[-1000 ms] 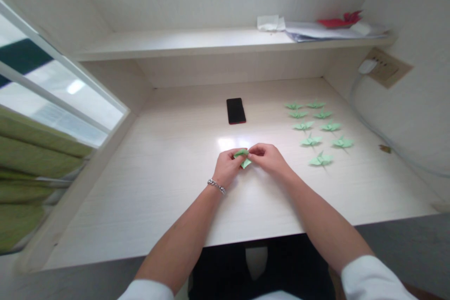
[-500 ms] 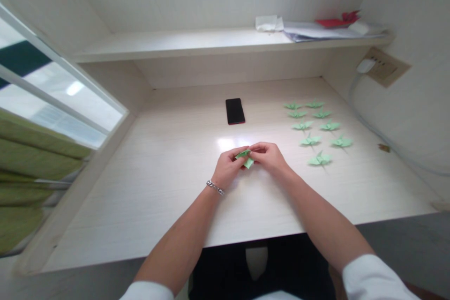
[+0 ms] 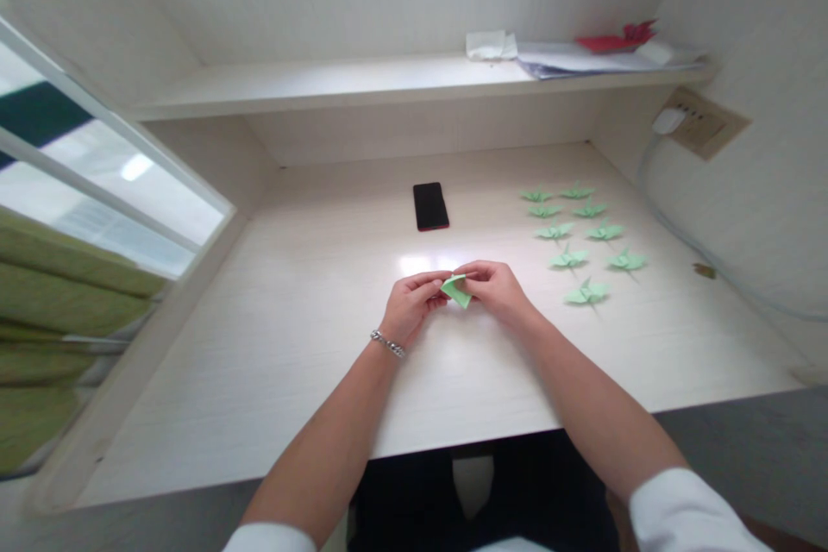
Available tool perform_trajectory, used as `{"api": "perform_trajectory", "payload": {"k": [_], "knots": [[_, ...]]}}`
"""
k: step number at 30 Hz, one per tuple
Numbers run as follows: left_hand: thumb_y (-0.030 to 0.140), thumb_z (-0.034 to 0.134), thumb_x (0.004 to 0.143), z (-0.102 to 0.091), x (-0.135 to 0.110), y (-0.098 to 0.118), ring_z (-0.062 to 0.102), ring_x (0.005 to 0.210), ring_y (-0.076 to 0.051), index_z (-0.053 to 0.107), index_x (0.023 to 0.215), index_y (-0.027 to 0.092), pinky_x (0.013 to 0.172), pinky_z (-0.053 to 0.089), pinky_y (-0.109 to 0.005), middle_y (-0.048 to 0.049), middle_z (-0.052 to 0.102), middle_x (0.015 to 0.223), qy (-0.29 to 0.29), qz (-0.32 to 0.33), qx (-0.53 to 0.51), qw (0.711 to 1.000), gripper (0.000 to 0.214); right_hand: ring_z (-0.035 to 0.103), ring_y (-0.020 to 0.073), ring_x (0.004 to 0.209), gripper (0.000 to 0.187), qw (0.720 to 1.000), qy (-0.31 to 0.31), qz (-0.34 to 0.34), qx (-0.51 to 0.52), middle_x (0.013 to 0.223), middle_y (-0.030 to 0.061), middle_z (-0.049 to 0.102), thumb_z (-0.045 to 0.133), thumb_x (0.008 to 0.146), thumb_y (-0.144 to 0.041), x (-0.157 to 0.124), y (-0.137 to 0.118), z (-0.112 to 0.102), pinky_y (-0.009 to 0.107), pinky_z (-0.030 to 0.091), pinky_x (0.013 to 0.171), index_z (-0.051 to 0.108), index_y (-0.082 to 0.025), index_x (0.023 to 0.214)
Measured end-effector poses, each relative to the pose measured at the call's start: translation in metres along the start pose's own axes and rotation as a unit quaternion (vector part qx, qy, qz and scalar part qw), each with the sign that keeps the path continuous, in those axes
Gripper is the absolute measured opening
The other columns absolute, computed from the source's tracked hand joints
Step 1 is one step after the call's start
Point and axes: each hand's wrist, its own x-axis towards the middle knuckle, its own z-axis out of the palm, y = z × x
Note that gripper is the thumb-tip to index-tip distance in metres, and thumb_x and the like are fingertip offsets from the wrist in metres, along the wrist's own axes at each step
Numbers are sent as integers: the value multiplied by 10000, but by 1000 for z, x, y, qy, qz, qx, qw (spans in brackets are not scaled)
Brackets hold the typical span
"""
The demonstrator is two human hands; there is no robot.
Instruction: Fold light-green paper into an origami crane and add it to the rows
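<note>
Head view: centre of frame, left hand (image 3: 409, 306) and right hand (image 3: 497, 285) pinch green paper (image 3: 458, 291), now turned, broader face showing; suggests regrip mid-fold.

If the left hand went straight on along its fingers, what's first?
The green paper just ahead of the left hand, then probably the right hand; depth between them is unclear.

Black phone (image 3: 430, 206) on pale desk (image 3: 291, 293)
</note>
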Motion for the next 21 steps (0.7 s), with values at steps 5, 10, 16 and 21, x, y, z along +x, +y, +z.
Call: {"api": "perform_trajectory", "payload": {"k": [5, 10, 16, 21], "knots": [[225, 728, 660, -2, 0, 0, 641, 751, -178, 729, 933, 99, 707, 511, -315, -122, 710, 866, -25, -11, 4, 1000, 300, 651, 179, 632, 359, 1000, -2, -9, -22, 732, 62, 709, 776, 603, -381, 1, 3, -2, 272, 513, 568, 708, -142, 862], [184, 751, 636, -4, -1, -1, 648, 780, -180, 723, 968, 119, 727, 511, -307, -115, 714, 911, -42, -18, 25, 999, 340, 652, 185, 658, 357, 998, 3, -19, -58, 755, 72, 710, 776, 607, -401, 1, 3, -4, 269, 511, 576, 708, -140, 839], [261, 761, 666, -5, 0, -2, 649, 759, -172, 722, 969, 113, 724, 522, -312, -123, 714, 909, -38, -18, 23, 999, 339, 636, 171, 627, 368, 997, 1, -19, -72, 717, 63, 696, 782, 590, -427, 4, 4, -5, 258, 495, 561, 689, -133, 792], [287, 768, 671, -5, 1, -5, 649, 784, -181, 721, 977, 112, 778, 522, -349, -124, 713, 907, -48, -3, 9, 999, 356, 616, 159, 612, 353, 996, -1, -30, -89, 694, 48, 679, 776, 589, -422, 4, 4, -5, 247, 472, 549, 675, -135, 769]]}}
